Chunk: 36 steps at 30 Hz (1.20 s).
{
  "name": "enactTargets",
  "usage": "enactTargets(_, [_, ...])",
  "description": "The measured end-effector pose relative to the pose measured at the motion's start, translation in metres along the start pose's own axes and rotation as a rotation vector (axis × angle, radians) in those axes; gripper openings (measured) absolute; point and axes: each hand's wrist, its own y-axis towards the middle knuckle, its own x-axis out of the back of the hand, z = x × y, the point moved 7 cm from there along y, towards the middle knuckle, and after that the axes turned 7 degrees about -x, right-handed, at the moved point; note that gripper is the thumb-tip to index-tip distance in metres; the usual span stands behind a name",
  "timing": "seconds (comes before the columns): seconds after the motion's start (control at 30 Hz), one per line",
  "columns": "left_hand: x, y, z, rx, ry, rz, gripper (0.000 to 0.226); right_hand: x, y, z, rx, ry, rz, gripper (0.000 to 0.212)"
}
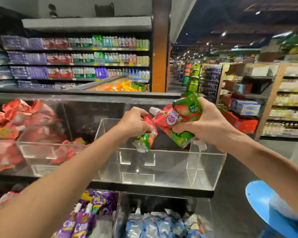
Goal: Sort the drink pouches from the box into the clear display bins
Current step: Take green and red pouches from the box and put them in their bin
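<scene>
Over the clear display bin on the upper shelf, my left hand grips one red-and-green strawberry drink pouch, which hangs cap-down above the bin's opening. My right hand clutches a bunch of the same strawberry pouches just right of it, above the bin's right side. The bin's floor looks bare beneath them. The source box is out of view.
A neighbouring clear bin at left holds several red pouches. On the shelf below, purple pouches and blue-white pouches fill lower bins. A blue round object sits at lower right. Store aisles and stocked shelves stretch behind.
</scene>
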Motion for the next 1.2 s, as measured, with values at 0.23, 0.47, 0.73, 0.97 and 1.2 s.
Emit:
enactTargets(0.23, [-0.035, 0.044, 0.012, 0.129, 0.419, 0.169, 0.032, 0.006, 0.011, 0.009, 0.185, -0.44, -0.137, 0.059])
enactTargets(0.47, [-0.066, 0.067, 0.058, 0.22, 0.695, 0.331, 0.037, 0.002, 0.018, 0.014, 0.275, -0.544, -0.211, 0.057])
enactTargets(0.73, [-0.085, 0.09, 0.084, 0.14, 0.923, 0.507, 0.038, 0.0, 0.034, 0.002, 0.273, -0.594, -0.24, 0.057])
enactTargets(0.97, [-0.107, 0.089, 0.09, 0.013, 1.12, 0.593, 0.052, -0.002, 0.039, -0.008, 0.246, -0.614, -0.231, 0.058])
enactTargets(1.2, [-0.085, 0.071, 0.058, 0.087, 0.715, 0.688, 0.053, -0.003, 0.037, -0.009, 0.241, -0.592, -0.195, 0.059])
